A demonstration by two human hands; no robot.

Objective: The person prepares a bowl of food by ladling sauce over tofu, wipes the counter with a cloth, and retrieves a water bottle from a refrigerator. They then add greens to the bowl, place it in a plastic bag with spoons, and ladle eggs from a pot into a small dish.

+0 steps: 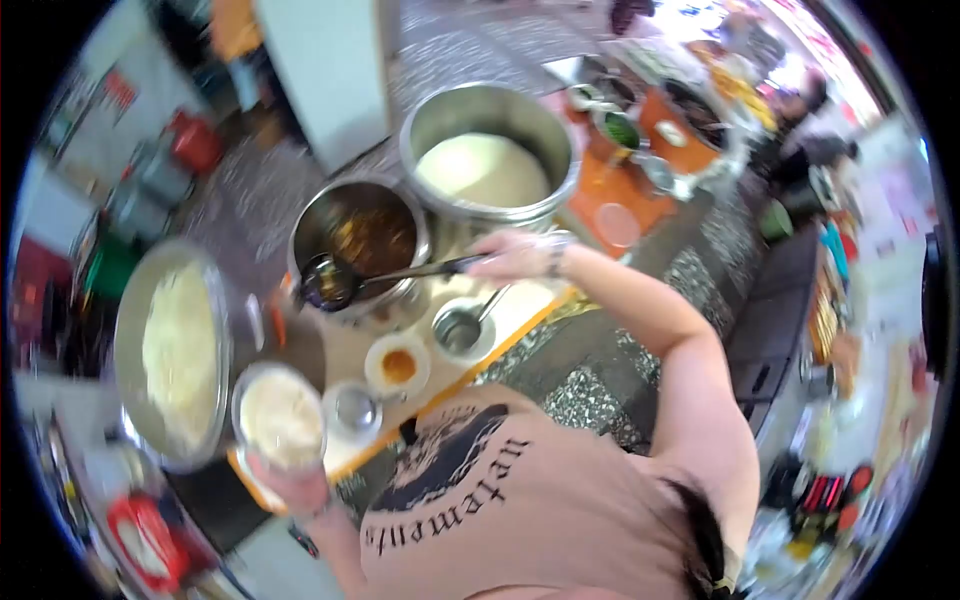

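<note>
My left hand [296, 487] is closed around a clear bowl [282, 415] filled with a pale, soft white food. My right hand [505, 256], apparently in a thin clear glove, grips the dark handle of a ladle [330, 282]. The ladle's round head, with some dark liquid in it, hangs at the near left rim of a metal pot [418, 222] of brown sauce with bits in it. To the left of the bowl stands a large metal pot [232, 350] of the same pale food.
Behind the sauce stands another big pot [410, 135] with creamy white contents. On the table [395, 430] are a small dish of orange sauce [398, 366], a metal cup with a ladle [458, 330] and a round lidded container [356, 409]. An orange board [600, 200] holds more containers.
</note>
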